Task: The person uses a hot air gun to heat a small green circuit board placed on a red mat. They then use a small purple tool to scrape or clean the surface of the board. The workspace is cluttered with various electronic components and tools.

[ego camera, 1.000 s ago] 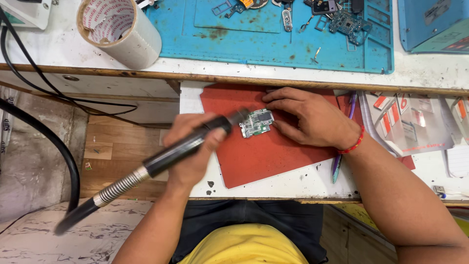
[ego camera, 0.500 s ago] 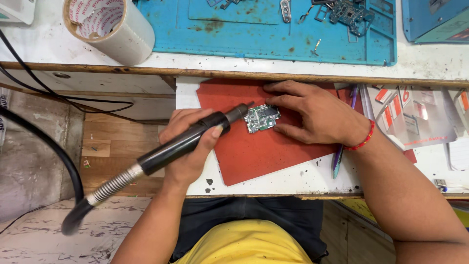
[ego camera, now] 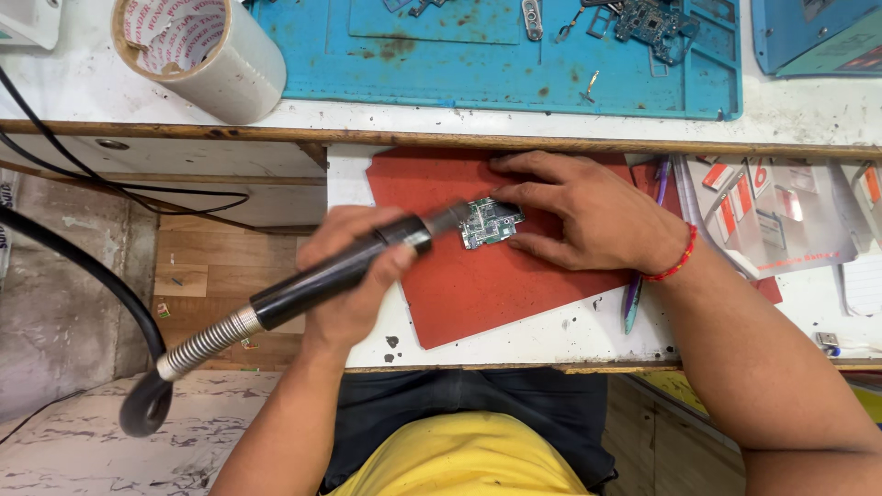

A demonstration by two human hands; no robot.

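A small green circuit board (ego camera: pixel 491 221) lies on a red mat (ego camera: pixel 478 285) on a white pull-out shelf. My right hand (ego camera: pixel 588 216) rests on the mat and pins the board's right edge with its fingertips. My left hand (ego camera: pixel 354 276) grips a black hot-air tool (ego camera: pixel 340 272) with a metal spring collar and a thick black hose. The tool's nozzle tip points at the board's left edge, very close to it.
A large roll of clear tape (ego camera: pixel 197 50) stands at the back left on the bench. A blue work mat (ego camera: pixel 514 55) behind carries small boards and metal parts. Clear plastic packets (ego camera: pixel 781 216) lie at the right, a purple pen (ego camera: pixel 634 298) beside my wrist. Black cables (ego camera: pixel 83 174) hang at the left.
The view has shifted slightly. My left hand keeps the tool's nozzle at the board's left edge, and my right hand still holds the board in place.
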